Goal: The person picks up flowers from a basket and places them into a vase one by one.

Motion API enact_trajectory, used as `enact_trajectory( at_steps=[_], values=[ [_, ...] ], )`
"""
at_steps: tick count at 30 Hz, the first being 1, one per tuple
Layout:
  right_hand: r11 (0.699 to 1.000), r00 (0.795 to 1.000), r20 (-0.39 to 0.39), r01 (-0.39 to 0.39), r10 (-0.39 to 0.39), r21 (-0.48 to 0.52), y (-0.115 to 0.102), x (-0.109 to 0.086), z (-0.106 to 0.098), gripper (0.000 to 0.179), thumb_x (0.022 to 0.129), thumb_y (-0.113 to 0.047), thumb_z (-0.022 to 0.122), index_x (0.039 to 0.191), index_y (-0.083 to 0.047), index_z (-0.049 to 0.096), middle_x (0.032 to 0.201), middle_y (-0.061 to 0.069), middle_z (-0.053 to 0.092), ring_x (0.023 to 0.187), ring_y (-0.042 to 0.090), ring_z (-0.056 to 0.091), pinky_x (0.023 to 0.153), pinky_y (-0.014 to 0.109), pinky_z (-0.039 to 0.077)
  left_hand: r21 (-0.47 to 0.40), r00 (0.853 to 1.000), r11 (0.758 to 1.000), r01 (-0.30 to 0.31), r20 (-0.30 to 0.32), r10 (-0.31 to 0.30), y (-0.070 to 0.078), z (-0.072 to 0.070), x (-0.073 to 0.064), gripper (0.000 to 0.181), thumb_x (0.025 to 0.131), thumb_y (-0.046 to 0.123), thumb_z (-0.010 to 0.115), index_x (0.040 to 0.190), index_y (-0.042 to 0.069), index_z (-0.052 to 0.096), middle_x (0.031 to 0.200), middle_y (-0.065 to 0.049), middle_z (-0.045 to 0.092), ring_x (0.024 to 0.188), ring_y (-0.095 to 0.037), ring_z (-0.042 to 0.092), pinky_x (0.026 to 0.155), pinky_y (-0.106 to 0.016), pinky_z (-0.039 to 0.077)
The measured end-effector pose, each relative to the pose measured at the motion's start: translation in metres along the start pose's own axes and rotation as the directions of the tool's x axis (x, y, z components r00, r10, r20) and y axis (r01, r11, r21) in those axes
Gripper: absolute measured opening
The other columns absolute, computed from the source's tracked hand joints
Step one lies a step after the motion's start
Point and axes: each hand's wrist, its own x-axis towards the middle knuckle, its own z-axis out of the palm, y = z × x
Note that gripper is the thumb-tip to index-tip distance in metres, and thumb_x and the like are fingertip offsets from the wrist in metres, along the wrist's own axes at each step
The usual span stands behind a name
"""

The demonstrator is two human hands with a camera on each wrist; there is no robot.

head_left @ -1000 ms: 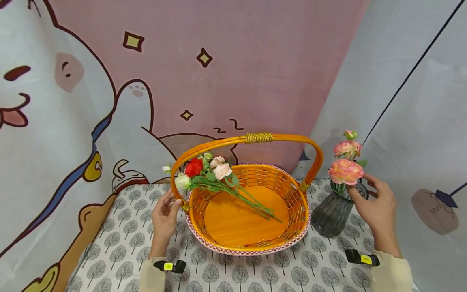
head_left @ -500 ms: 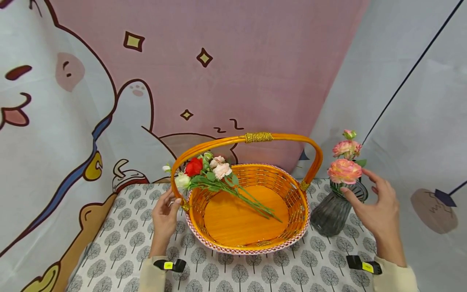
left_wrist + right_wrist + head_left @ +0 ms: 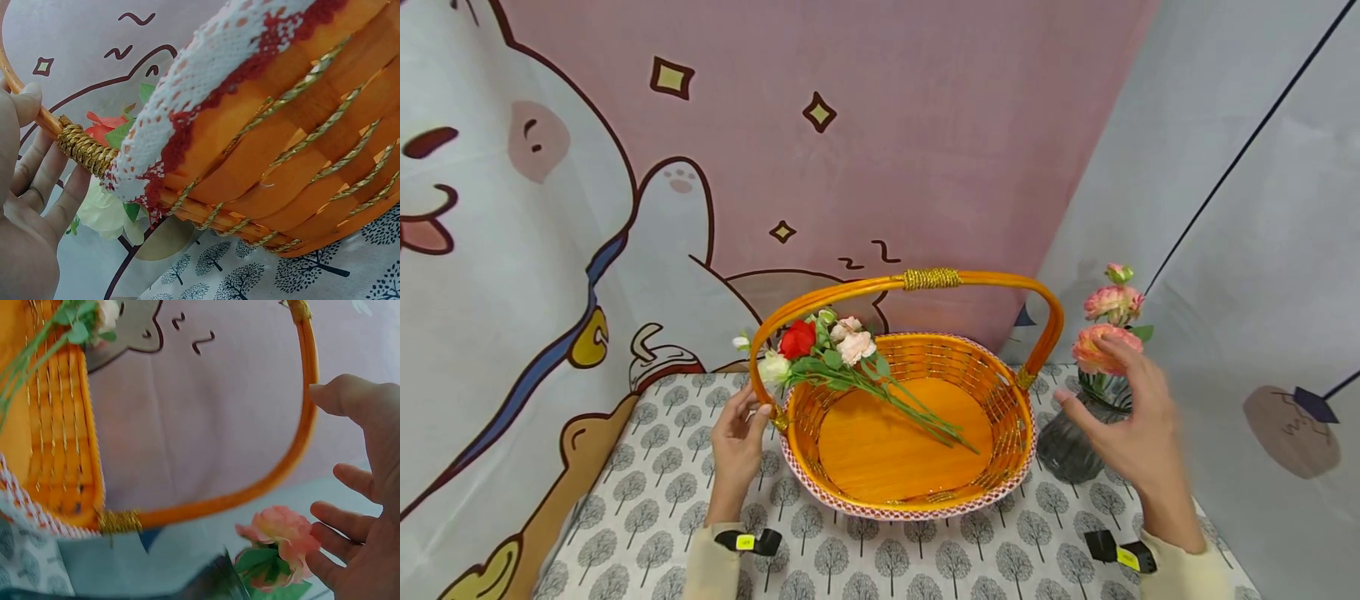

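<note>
My left hand (image 3: 737, 446) holds the lower left end of the orange handle (image 3: 820, 302) of a woven basket (image 3: 895, 510); the left wrist view shows thumb and fingers around the handle by its gold cord wrap (image 3: 84, 147). Inside the basket, across its left rim, lie red, white and pale pink flowers (image 3: 857, 348) with long green stems. My right hand (image 3: 1138, 425) is in the air with nothing in it, thumb and fingers spread, just right of the basket. It overlaps a dark ribbed glass vase (image 3: 1063, 450) and its pink flowers (image 3: 1108, 302) in the head view.
A tablecloth (image 3: 805, 533) printed with grey trees lies under the basket and vase. Close behind hangs a pink and white cartoon backdrop (image 3: 925, 150), and a pale cloth wall (image 3: 1262, 275) rises at the right beside the vase.
My right hand has come away from the vase's rim and moved left toward the basket. The vase and its pink flowers stay in place, and the left hand keeps its hold on the handle.
</note>
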Motion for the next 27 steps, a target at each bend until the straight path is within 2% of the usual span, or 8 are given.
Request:
enact_trajectory(
  at_steps=[3, 6, 10, 13, 15, 18, 21, 27],
  values=[
    [0.999, 0.998, 0.052, 0.017, -0.019, 0.029, -0.004, 0.000, 0.010, 0.092, 0.069, -0.006, 0.090, 0.152, -0.017, 0.050, 0.133, 0.021, 0.062, 0.128, 0.029, 0.044, 0.110, 0.064, 0.032, 0.001, 1.000, 1.000, -0.005, 0.005, 0.005, 0.000, 0.000, 0.000, 0.044, 0.097, -0.014, 0.057, 0.141, -0.008, 0.054, 0.118, 0.006, 0.070, 0.110, -0.006, 0.066, 0.099, -0.016, 0.054],
    [0.999, 0.995, 0.104, -0.001, -0.003, 0.037, -0.005, 0.000, 0.020, 0.090, 0.073, -0.007, 0.089, 0.153, -0.021, 0.049, 0.141, 0.018, 0.058, 0.126, 0.028, 0.047, 0.107, 0.060, 0.036, 0.000, 1.000, 1.000, 0.004, 0.001, -0.004, 0.000, -0.001, 0.000, 0.042, 0.099, -0.009, 0.059, 0.140, -0.010, 0.054, 0.117, 0.005, 0.071, 0.108, -0.006, 0.066, 0.098, -0.017, 0.055],
    [0.998, 0.986, 0.163, -0.045, 0.037, 0.044, -0.003, -0.001, 0.032, 0.084, 0.079, -0.014, 0.087, 0.153, -0.021, 0.049, 0.150, 0.012, 0.052, 0.129, 0.031, 0.048, 0.110, 0.027, 0.038, -0.005, 1.000, 1.000, 0.008, -0.001, -0.008, 0.000, -0.001, 0.000, 0.042, 0.098, -0.007, 0.061, 0.140, -0.010, 0.054, 0.117, 0.002, 0.071, 0.108, -0.006, 0.067, 0.098, -0.018, 0.056],
    [0.996, 0.976, 0.211, -0.061, 0.046, 0.067, -0.002, 0.000, 0.040, 0.080, 0.082, -0.016, 0.086, 0.153, -0.024, 0.048, 0.151, 0.010, 0.052, 0.133, 0.034, 0.048, 0.116, 0.022, 0.037, -0.010, 1.000, 1.000, -0.002, -0.002, 0.002, -0.001, 0.000, 0.000, 0.042, 0.097, -0.012, 0.059, 0.139, -0.011, 0.054, 0.116, -0.006, 0.071, 0.108, -0.006, 0.067, 0.099, -0.018, 0.056],
    [0.993, 0.968, 0.248, -0.071, 0.046, 0.093, -0.001, 0.000, 0.046, 0.079, 0.084, -0.017, 0.086, 0.152, -0.027, 0.048, 0.151, 0.010, 0.052, 0.135, 0.038, 0.047, 0.119, 0.041, 0.040, -0.003, 1.000, 1.000, 0.010, -0.009, -0.010, -0.001, 0.000, 0.000, 0.042, 0.097, -0.011, 0.059, 0.139, -0.010, 0.055, 0.116, -0.006, 0.071, 0.109, -0.006, 0.067, 0.099, -0.018, 0.056],
    [0.990, 0.950, 0.307, -0.092, 0.055, 0.109, 0.000, 0.000, 0.056, 0.076, 0.087, -0.021, 0.084, 0.152, -0.028, 0.047, 0.153, 0.011, 0.051, 0.137, 0.042, 0.047, 0.110, 0.068, 0.037, 0.000, 1.000, 1.000, 0.015, -0.011, -0.015, -0.001, 0.000, 0.001, 0.043, 0.097, -0.013, 0.059, 0.139, -0.010, 0.054, 0.116, -0.004, 0.071, 0.109, -0.006, 0.067, 0.099, -0.018, 0.055],
    [0.986, 0.932, 0.358, -0.111, 0.061, 0.121, 0.002, -0.001, 0.068, 0.073, 0.089, -0.024, 0.082, 0.153, -0.026, 0.046, 0.153, 0.010, 0.051, 0.135, 0.039, 0.051, 0.106, 0.068, 0.041, 0.009, 1.000, 1.000, 0.022, -0.006, -0.022, -0.001, 0.000, 0.001, 0.042, 0.098, -0.011, 0.059, 0.140, -0.010, 0.054, 0.116, 0.004, 0.071, 0.108, -0.005, 0.066, 0.099, -0.017, 0.055],
    [0.983, 0.903, 0.428, -0.098, 0.022, 0.157, 0.000, 0.001, 0.095, 0.070, 0.091, -0.029, 0.080, 0.152, -0.019, 0.046, 0.151, 0.008, 0.054, 0.136, 0.032, 0.052, 0.107, 0.057, 0.047, -0.004, 1.000, 1.000, 0.007, 0.002, -0.007, -0.002, -0.001, 0.001, 0.043, 0.099, -0.008, 0.060, 0.141, -0.009, 0.054, 0.116, -0.010, 0.070, 0.108, -0.006, 0.067, 0.098, -0.018, 0.056]
  ],
)
